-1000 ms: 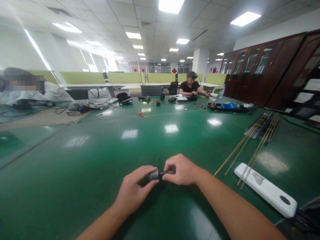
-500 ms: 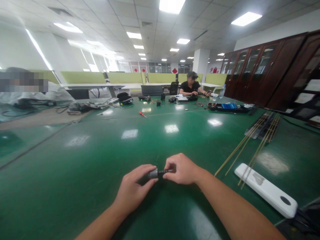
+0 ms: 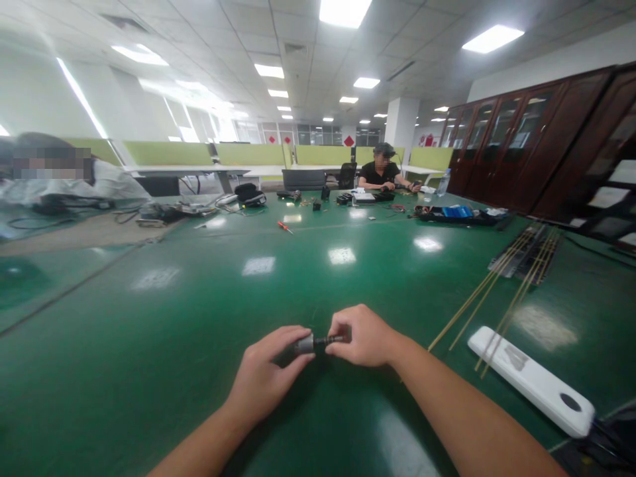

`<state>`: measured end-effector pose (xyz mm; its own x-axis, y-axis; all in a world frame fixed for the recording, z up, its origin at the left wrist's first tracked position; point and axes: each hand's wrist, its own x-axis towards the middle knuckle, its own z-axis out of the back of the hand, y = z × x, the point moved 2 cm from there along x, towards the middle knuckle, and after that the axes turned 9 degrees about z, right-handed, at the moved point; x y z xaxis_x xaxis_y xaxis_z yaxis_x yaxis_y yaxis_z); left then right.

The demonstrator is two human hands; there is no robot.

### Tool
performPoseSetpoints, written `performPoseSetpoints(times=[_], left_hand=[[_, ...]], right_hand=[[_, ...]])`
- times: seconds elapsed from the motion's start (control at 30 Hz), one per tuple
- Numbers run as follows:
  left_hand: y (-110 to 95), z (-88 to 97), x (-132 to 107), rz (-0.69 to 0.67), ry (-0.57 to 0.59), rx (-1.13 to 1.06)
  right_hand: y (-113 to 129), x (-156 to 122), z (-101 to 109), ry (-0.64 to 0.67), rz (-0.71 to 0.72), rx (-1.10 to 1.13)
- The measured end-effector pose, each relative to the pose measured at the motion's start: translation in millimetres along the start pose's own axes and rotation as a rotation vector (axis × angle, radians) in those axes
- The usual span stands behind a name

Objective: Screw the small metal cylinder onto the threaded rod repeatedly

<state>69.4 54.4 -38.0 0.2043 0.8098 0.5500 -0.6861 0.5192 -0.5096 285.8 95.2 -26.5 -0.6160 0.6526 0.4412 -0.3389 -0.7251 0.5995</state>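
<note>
Thumb and fingers of my left hand (image 3: pixel 265 374) are closed round a short grey cylinder (image 3: pixel 305 344), lying level just above or on the green table (image 3: pixel 199 404). From the cylinder's right end a thin dark ridged shaft (image 3: pixel 322 341) sticks out toward my right hand (image 3: pixel 362 336). My right hand pinches the far end of that shaft between thumb and forefinger. Whether shaft and cylinder are one piece I cannot tell. My left fingers cover part of the cylinder.
At right lie a white power bank-like bar (image 3: pixel 531 381) and several thin yellowish rods (image 3: pixel 472 301). Farther off are a red screwdriver (image 3: pixel 285 227), a black tray (image 3: pixel 460 214) with blue items, and a water bottle (image 3: pixel 444 182). Two people sit across the table.
Both hands keep their holds in nearly the same place. My right hand has shifted very slightly to the right, and the whole view has moved a little.
</note>
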Motion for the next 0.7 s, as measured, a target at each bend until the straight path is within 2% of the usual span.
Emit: performPoseSetpoints(times=[0.7], left_hand=[[1.5,3.4,1.7,0.008,0.009,-0.004]], right_hand=[[0.9,0.6,4.7,0.017,-0.036,-0.003]])
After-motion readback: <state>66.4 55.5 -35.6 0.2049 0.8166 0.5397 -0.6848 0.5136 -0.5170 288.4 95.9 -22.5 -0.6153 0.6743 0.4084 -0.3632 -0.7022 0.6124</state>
